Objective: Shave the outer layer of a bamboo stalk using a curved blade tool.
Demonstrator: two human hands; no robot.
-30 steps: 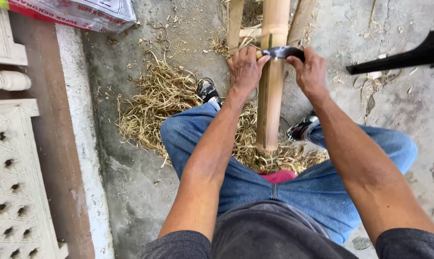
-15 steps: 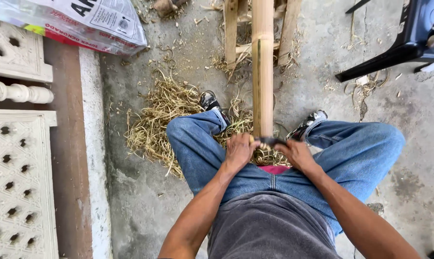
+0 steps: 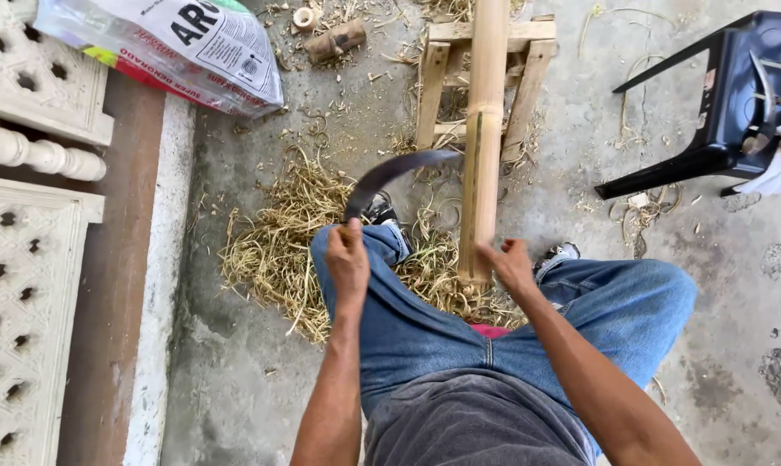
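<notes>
Left hand (image 3: 347, 259) grips curved blade (image 3: 396, 173) — right hand (image 3: 509, 264) touches bamboo pole (image 3: 483, 129).

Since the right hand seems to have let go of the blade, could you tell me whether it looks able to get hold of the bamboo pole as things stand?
Probably yes. The right hand is open, beside the lower end of the bamboo pole, nothing between them. The curved blade is held by the left hand on the pole's other side.
</notes>
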